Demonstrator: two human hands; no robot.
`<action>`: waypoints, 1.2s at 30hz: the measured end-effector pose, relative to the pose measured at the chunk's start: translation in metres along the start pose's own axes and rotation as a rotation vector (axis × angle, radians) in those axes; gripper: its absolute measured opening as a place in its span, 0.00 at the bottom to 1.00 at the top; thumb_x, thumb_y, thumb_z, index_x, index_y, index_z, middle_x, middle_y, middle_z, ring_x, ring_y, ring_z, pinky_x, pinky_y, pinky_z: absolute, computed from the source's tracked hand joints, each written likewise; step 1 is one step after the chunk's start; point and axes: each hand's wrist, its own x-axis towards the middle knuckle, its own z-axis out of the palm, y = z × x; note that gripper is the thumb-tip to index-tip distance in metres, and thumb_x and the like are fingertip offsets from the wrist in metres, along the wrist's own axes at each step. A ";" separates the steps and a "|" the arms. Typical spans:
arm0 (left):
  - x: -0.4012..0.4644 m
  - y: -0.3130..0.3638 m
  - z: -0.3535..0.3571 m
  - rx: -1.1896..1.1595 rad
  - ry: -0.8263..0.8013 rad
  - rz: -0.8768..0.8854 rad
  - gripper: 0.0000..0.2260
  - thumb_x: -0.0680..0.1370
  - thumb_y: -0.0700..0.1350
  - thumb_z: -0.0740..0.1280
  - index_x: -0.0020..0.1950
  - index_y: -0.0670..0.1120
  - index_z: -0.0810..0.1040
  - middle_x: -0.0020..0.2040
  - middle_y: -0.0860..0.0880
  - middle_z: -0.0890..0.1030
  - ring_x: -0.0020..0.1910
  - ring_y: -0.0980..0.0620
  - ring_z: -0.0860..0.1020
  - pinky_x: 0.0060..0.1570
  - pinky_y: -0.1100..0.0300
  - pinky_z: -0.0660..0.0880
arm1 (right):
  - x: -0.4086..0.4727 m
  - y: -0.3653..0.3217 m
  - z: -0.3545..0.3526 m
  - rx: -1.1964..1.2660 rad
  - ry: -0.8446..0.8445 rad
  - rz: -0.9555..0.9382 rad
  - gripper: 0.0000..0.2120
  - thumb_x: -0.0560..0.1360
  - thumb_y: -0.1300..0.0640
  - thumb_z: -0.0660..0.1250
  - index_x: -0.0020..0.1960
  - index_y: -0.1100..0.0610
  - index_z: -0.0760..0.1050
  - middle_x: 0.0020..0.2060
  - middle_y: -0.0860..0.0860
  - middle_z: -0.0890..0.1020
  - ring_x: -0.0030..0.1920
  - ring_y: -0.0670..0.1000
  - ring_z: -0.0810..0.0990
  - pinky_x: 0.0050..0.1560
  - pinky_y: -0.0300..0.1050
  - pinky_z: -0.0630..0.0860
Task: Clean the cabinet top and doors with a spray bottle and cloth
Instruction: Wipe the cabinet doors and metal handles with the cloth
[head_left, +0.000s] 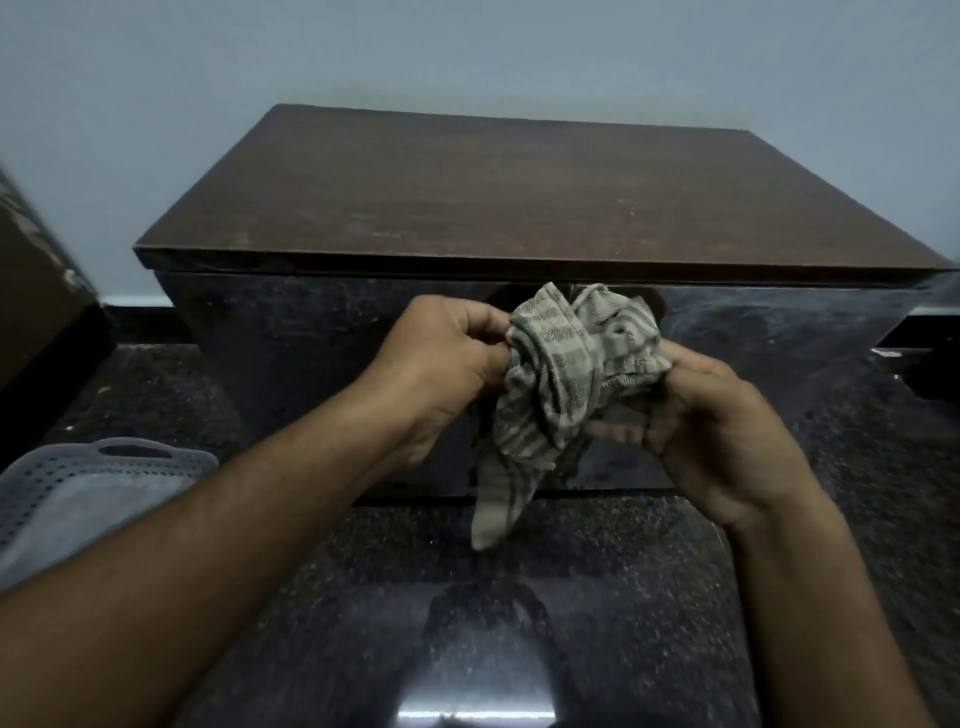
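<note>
A low cabinet stands against the wall, with a dusty brown wooden top (509, 192) and glossy dark doors (311, 364) facing me. In front of the doors I hold a crumpled grey striped cloth (561, 374) with both hands. My left hand (441, 364) pinches its left side with curled fingers. My right hand (711, 415) grips its right side from below. One end of the cloth hangs down toward the floor. No spray bottle is in view.
A grey perforated plastic basket (78, 488) sits on the dark speckled floor (519, 597) at lower left. A brown piece of furniture (36, 291) stands at the far left. A pale blue wall (467, 52) rises behind the cabinet.
</note>
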 end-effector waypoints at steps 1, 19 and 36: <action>0.000 0.003 -0.003 -0.021 0.009 0.013 0.10 0.71 0.29 0.70 0.37 0.44 0.83 0.36 0.45 0.84 0.34 0.50 0.81 0.35 0.60 0.79 | -0.002 0.001 -0.003 0.032 -0.055 0.034 0.26 0.71 0.62 0.57 0.68 0.62 0.74 0.65 0.64 0.77 0.68 0.69 0.72 0.66 0.73 0.67; -0.072 0.020 -0.109 -0.437 0.111 -0.281 0.16 0.74 0.24 0.63 0.58 0.38 0.76 0.57 0.39 0.81 0.53 0.47 0.82 0.51 0.58 0.81 | 0.012 0.050 0.130 -0.230 0.346 -0.185 0.13 0.68 0.71 0.74 0.48 0.57 0.83 0.44 0.56 0.87 0.47 0.59 0.86 0.48 0.59 0.84; -0.100 -0.029 -0.179 -0.021 0.006 -0.302 0.14 0.75 0.42 0.71 0.61 0.43 0.79 0.53 0.47 0.85 0.48 0.52 0.84 0.42 0.60 0.81 | 0.025 0.095 0.206 -0.303 0.114 -0.338 0.12 0.68 0.71 0.76 0.48 0.58 0.83 0.40 0.51 0.87 0.39 0.45 0.83 0.42 0.43 0.80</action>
